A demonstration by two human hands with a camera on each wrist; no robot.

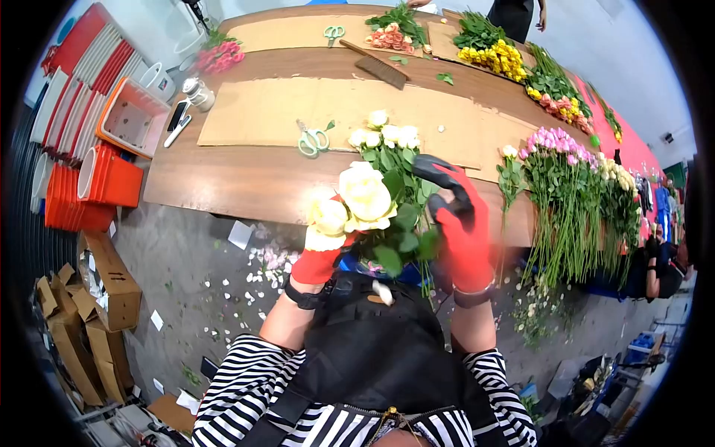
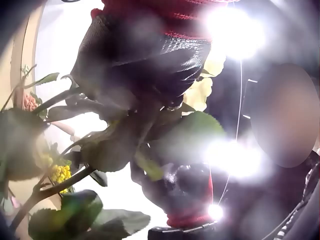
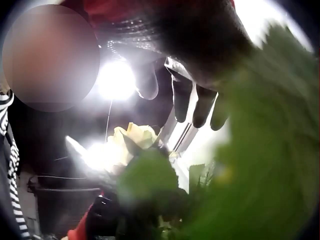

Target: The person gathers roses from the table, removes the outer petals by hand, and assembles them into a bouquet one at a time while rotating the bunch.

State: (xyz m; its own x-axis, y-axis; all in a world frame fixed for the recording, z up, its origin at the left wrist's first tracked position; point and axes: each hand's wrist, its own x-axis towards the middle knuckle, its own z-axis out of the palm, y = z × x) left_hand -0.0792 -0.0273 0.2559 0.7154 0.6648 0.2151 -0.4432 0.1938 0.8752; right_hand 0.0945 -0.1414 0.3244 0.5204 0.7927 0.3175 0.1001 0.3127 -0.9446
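Observation:
Cream roses with leafy green stems are in my left hand, gloved in red and black; its fingers are mostly behind the blooms. In the left wrist view that hand curls round the stems. To the right of the leaves, my right hand has its thumb and fingers apart with nothing between them. The right wrist view shows this hand's fingers extended above a pale rose. A loose white petal appears in front of the black apron.
White roses and green-handled scissors lie on cardboard across the wooden table. A brush lies farther back. Pink roses and other bunches line the right side. Red crates stand left; petals litter the floor.

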